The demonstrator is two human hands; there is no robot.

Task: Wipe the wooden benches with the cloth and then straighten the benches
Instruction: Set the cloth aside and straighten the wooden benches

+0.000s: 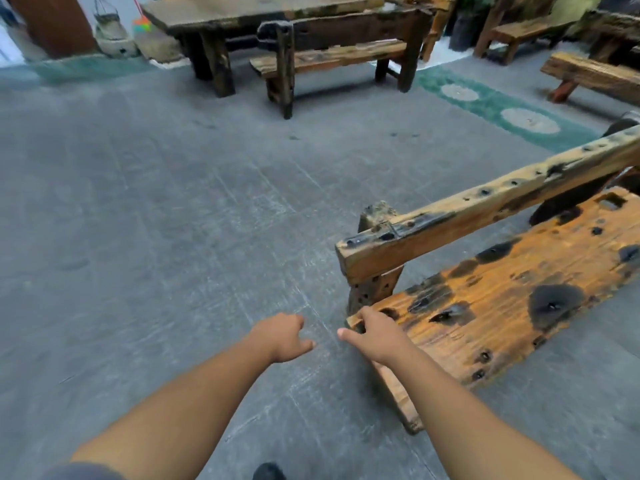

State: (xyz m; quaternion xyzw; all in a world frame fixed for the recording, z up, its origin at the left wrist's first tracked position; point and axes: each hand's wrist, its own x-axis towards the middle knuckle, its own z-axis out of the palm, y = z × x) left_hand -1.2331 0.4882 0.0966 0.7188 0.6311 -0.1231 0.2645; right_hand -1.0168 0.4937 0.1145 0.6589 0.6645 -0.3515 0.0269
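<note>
An orange wooden bench (502,306) with black burn marks and a raised back rail (485,209) runs from the lower middle to the right edge. My right hand (375,336) grips the near left corner of its seat, fingers curled over the end edge and thumb sticking out to the left. My left hand (284,337) hovers over the floor just left of that corner, fingers curled under, holding nothing. No cloth is in view.
Grey concrete floor (156,220) spreads to the left and ahead. A dark wooden table (263,8) with a bench (329,57) stands at the far middle. More benches (592,74) sit at the far right, beside a green patterned mat (502,109).
</note>
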